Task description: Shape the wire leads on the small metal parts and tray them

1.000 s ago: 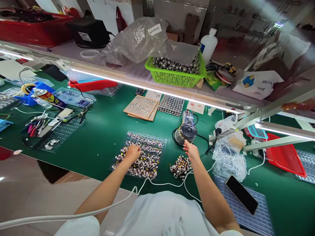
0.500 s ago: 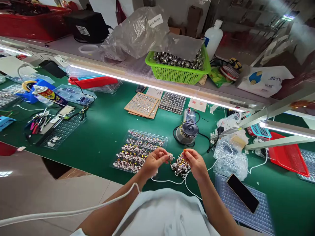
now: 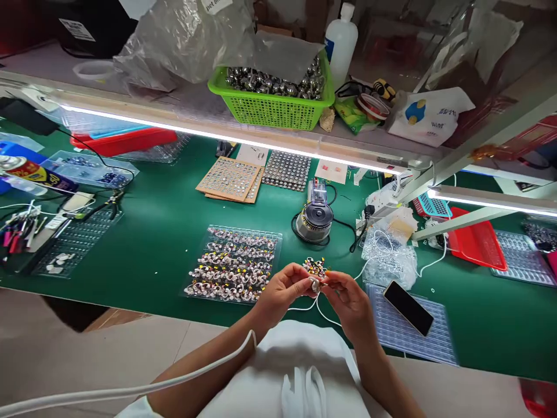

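Where fingertips meet, small part point(image 3: 315, 285) (silvery), pinched in left hand point(image 3: 282, 292)

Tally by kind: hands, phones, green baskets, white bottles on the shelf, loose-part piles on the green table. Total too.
Left hand and right hand: 2
Phone: 1
Green basket: 1
White bottle: 1
Loose-part pile: 1
Total: 6

Left hand point(image 3: 281, 293) grips a small part point(image 3: 315, 285) (shiny, partly hidden)
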The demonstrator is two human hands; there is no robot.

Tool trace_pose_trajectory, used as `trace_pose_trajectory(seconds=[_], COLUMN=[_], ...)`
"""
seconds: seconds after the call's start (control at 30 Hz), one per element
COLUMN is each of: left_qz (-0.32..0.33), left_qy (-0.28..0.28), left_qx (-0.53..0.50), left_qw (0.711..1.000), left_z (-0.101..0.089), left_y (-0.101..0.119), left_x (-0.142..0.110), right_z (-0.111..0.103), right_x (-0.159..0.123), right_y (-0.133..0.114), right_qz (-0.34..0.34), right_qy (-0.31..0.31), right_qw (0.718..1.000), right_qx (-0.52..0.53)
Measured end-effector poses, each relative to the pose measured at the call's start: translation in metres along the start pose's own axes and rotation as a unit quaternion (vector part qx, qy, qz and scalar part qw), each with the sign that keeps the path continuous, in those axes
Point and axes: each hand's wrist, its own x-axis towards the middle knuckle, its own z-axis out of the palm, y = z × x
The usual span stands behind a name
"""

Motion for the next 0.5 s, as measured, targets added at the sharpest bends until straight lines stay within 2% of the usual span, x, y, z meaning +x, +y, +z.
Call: trace_pose_trajectory(seconds=[0.17, 0.27, 0.37, 0.43, 0.5], left_qz=[0.029, 0.105, 0.194, 0.223, 0.234], left_qy=[-0.005, 0.017, 0.007, -0.034, -0.058], left_qx=[0.045, 0.131, 0.269, 0.345, 0.382], left_qw=[0.999, 0.986, 0.943, 0.911, 0.892], left_z=[-0.002, -0.004, -0.003, -0.001, 0.001], left_y=[0.008, 0.013, 0.017, 0.018, 0.018], left_x=[0.002, 0.0, -0.005, -0.008, -0.008], right_z=[-0.005, -0.006, -0.003, 0.001, 0.004], right_x=[0.009, 0.014, 0.017, 0.018, 0.018], right_y=[-0.012, -0.017, -0.015, -0.012, -0.009], right_qz=[0.024, 0.041, 0.066, 0.083, 0.095], right_qy=[0.005, -0.015, -0.042, -0.059, -0.063], right_qw=[0.999, 0.999, 0.996, 0.992, 0.988], right_qx=[0.021, 0.019, 0.05, 0.081, 0.105])
